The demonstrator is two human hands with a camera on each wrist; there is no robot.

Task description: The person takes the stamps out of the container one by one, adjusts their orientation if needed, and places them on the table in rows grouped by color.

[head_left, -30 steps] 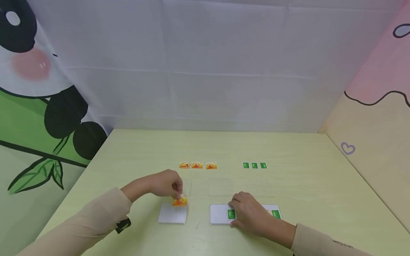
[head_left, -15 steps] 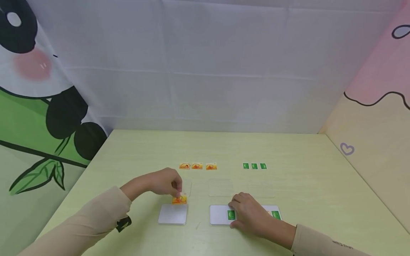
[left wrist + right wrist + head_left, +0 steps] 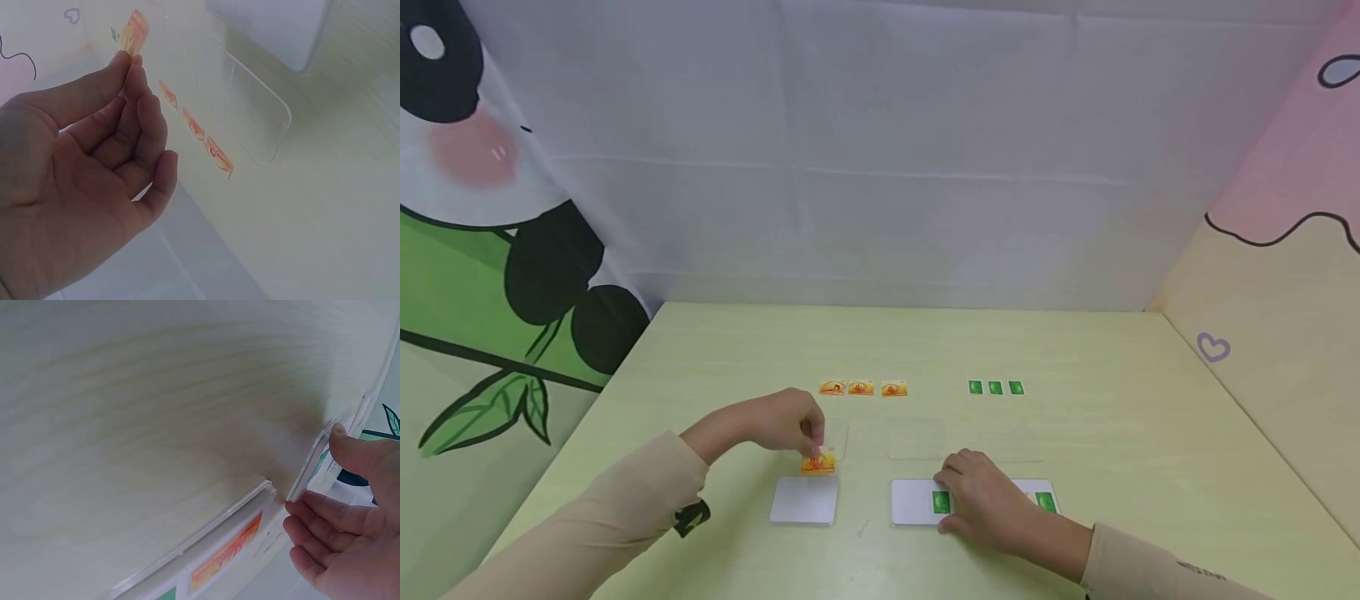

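My left hand [image 3: 786, 423] pinches a small orange-and-yellow picture piece [image 3: 817, 462] between thumb and fingertip, just beyond the far edge of a plain white plate [image 3: 803, 500]. In the left wrist view the piece [image 3: 134, 34] juts from the fingertips and the other fingers curl loosely. My right hand [image 3: 988, 504] grips another white plate [image 3: 912, 502] by its near and far edges; a green picture piece [image 3: 942, 502] lies on it. Beside that, partly under the hand in the head view, a third plate [image 3: 206, 550] carries an orange piece [image 3: 227, 553] and a green piece [image 3: 1047, 502].
Three orange pieces [image 3: 861, 388] form a row farther back on the wooden table [image 3: 737, 342], and three green pieces [image 3: 996, 387] line up to their right. Clear plastic rectangles [image 3: 917, 439] lie between these rows and the white plates. A white cloth [image 3: 880, 158] hangs behind.
My left hand has drifted slightly away from me with the orange piece, which now shows just past the plain plate's far edge. My right hand has stayed in place.
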